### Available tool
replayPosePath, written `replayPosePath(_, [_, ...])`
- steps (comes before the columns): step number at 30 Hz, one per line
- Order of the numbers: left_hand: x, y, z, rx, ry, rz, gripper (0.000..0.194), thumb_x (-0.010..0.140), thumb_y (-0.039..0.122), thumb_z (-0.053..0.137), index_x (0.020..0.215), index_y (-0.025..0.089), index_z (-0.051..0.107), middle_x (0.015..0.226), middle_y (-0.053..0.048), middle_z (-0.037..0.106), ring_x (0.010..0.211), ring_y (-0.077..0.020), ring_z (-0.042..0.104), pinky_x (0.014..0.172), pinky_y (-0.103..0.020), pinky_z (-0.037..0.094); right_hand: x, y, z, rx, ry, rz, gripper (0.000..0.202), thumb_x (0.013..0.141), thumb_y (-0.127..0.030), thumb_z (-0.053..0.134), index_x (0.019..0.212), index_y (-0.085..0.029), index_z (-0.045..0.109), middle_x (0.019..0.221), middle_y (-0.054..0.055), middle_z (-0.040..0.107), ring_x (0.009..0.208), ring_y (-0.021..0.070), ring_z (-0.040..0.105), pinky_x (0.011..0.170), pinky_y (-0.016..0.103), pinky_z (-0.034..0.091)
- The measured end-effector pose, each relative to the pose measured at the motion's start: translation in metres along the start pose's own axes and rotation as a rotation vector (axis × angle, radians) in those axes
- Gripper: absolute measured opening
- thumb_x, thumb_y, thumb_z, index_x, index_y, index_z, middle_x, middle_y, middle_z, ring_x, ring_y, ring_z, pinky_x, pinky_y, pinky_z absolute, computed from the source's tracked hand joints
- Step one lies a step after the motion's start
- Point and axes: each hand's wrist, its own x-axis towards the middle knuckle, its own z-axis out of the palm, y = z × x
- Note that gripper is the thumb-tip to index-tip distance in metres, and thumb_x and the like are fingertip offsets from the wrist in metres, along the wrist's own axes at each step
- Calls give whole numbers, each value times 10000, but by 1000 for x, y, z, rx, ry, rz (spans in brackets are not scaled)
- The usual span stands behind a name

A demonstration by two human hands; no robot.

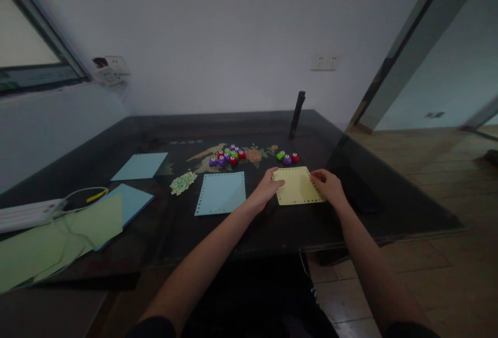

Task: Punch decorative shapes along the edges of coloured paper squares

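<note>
A pale yellow sheet [296, 188] with small dark holes along its edges lies in front of me on the dark table. My left hand [267, 188] grips its left edge, thumb on top and fingers around the upper left corner. At the right edge, near the upper corner, the fingers of my right hand [328, 184] are curled and pinched on the sheet; their tips are partly hidden. To the left lies a light blue sheet [221, 194] with similar edge holes. Behind the yellow sheet sit a green, a purple and a red bead-like piece [287, 159].
Several more red, purple and green pieces [228, 155] cluster farther back. A heap of small pale green bits [182, 182] lies left of the blue sheet. More blue [142, 166] and green sheets [58, 242] are at the left. A black upright post [297, 115] stands at the back.
</note>
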Motion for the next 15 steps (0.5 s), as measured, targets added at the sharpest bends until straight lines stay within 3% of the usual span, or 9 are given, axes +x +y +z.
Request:
replayPosePath(3, [3,-2,-4,145,19,60,535,773,136,533,1285,159,379,1328,-143,478,1184,-210,500,983,-346,413,0,0,-1,-46,3,-7,199,751,-272,545,878,-173,661,847,81,685,755,190,609,707,310,448])
replayPosePath(6, [3,10,-25,350,37,170,474,753,172,584,1217,164,485,1374,-147,424,1230,-255,450,987,-381,406,-1,-6,-4,-93,55,-44,215,758,-284,533,888,-172,662,859,85,674,758,195,598,700,315,438])
replayPosePath(10, [-7,30,-88,549,2,341,256,815,206,511,1058,172,582,1148,-97,610,1045,-208,583,924,-379,455,-7,-38,-3,-26,131,-193,217,773,-288,511,896,-171,647,881,74,651,768,195,582,705,323,440])
replayPosePath(15, [-23,23,-177,1068,292,487,195,823,199,474,952,184,620,991,-77,662,952,-220,602,896,-399,458,-15,-107,24,180,-55,-374,169,789,-264,537,889,-176,640,898,65,657,795,189,596,656,291,461])
